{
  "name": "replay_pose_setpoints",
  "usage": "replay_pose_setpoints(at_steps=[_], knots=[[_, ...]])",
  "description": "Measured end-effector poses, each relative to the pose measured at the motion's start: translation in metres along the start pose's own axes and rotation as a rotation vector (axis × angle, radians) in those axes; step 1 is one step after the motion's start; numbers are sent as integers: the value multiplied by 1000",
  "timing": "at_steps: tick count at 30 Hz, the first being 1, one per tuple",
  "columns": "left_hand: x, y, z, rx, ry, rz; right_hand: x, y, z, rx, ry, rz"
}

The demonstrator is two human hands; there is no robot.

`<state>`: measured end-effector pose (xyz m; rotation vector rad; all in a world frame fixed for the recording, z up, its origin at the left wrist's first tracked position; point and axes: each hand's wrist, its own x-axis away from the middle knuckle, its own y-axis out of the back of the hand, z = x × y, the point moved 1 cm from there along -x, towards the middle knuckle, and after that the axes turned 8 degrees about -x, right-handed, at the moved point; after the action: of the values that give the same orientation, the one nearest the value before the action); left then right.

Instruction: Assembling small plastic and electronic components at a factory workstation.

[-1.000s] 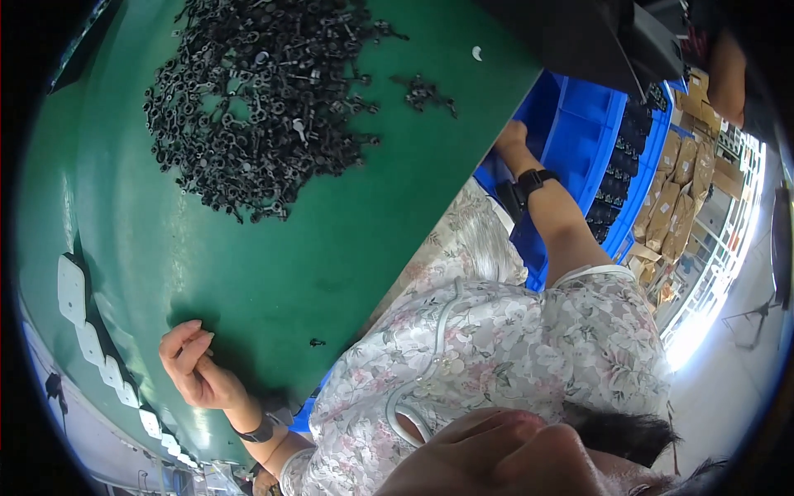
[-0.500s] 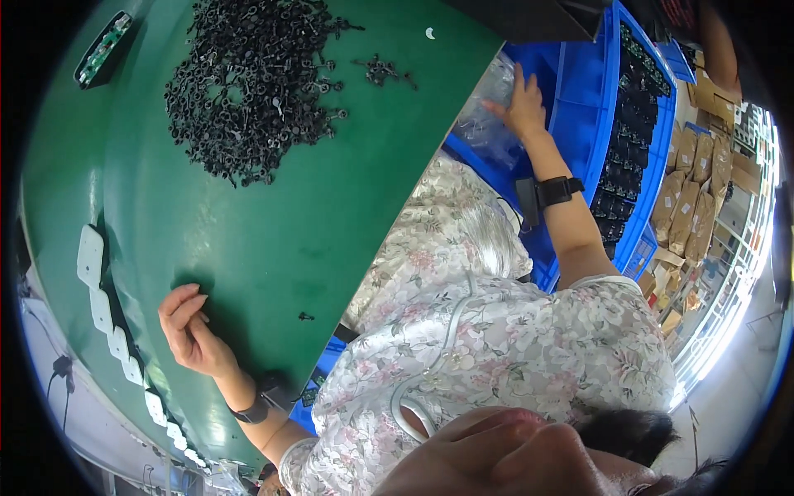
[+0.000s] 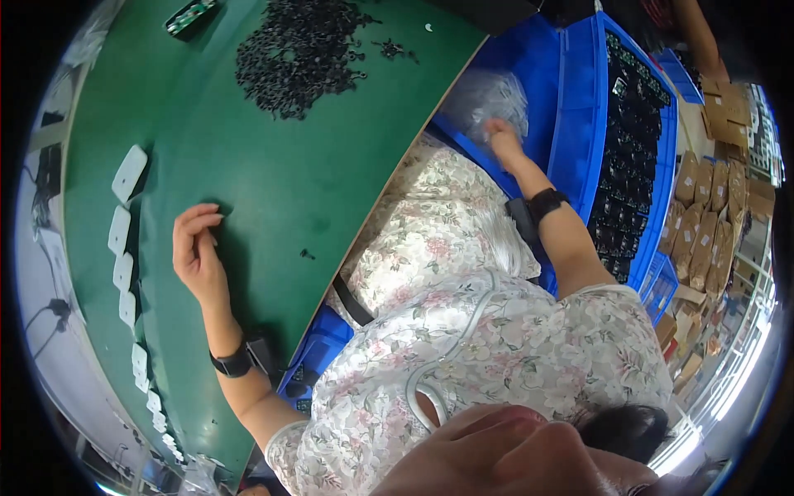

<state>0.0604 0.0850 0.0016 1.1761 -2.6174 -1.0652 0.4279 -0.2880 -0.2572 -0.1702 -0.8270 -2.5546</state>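
My left hand [image 3: 198, 252] hovers over or rests on the green table [image 3: 223, 157], its fingers loosely bent and apart with nothing visible in them. A small black part [image 3: 307, 254] lies to its right. Over a blue bin [image 3: 542, 70] beside the table, my right hand [image 3: 506, 145] is closed at the near edge of a clear plastic bag [image 3: 488, 99] and appears to grip it. The bag is crumpled and partly blurred; its contents are hard to make out. A large heap of small black ring-shaped parts [image 3: 298, 58] covers the table's far side.
A curving row of white flat pieces [image 3: 130, 174] lines the table's left side. A dark case with a green board [image 3: 190, 16] lies at the far left. Right of the bin stands a blue tray [image 3: 589, 157] of dark circuit boards. Another person's arm [image 3: 699, 37] shows at far right.
My right hand has drawn nearer and its spread fingers have closed on the plastic bag. The view has shifted, so the heap and white pieces sit higher and farther right.
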Motion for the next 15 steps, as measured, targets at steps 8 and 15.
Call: replay_pose_setpoints(at_steps=[8, 15], knots=[[-8, -7, 17, 64, 24, -33, 3, 65, 183, -746, -29, -66], [-9, -10, 41, 98, -30, -47, 65, 140, 284, -649, 183, 183]])
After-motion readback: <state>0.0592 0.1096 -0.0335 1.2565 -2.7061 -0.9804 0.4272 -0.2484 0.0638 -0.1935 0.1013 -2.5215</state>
